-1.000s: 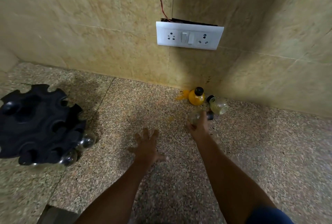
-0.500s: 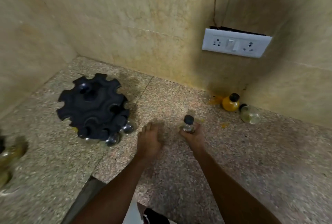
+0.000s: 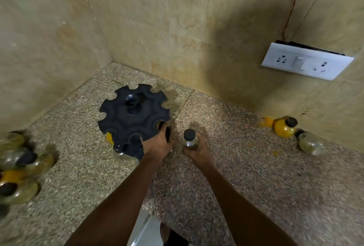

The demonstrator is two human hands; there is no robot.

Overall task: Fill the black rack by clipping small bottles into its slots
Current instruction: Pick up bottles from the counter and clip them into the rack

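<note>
Black-capped clear bottle (image 3: 189, 139) upright in right hand (image 3: 197, 150), beside rack (image 3: 134, 115).

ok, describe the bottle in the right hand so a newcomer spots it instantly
Start at the black rack in the floor corner. Just right of it, the right hand holds a small clear bottle upright. Unlike the yellow bottle by the wall, it's off the floor, black cap up.

Both forearms (image 3: 122, 196) are bare to the frame's edge, with no sleeves, rings or watch showing.
</note>
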